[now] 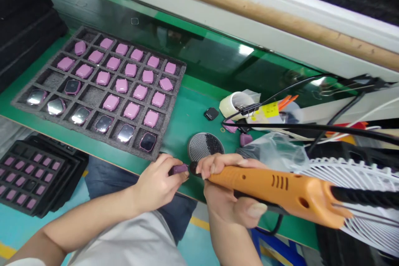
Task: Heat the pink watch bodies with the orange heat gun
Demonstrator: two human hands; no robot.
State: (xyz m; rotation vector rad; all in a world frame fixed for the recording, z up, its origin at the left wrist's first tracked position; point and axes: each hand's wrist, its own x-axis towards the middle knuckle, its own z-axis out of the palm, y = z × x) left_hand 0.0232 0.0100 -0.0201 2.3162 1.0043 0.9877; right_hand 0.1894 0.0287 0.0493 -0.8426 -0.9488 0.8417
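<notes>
My left hand (159, 182) is closed round a small pink watch case (180, 169), held at the front edge of the green bench (190, 112). My right hand (229, 193) grips an orange electric screwdriver (280, 189), and its dark tip meets the case. Left of my hands lies a grey foam tray (54, 78) with pink cases in most cells and several glossy-faced ones along its front row. A round mesh dish of small dark screws (205, 146) sits just behind my hands.
A black tray of pink parts (29, 174) rests low at the left, below the bench. A roll of tape (235, 103), a small black part (211, 113), black cables (311, 126), a clear plastic bag (274, 149) and a white fan grille (352, 174) crowd the right.
</notes>
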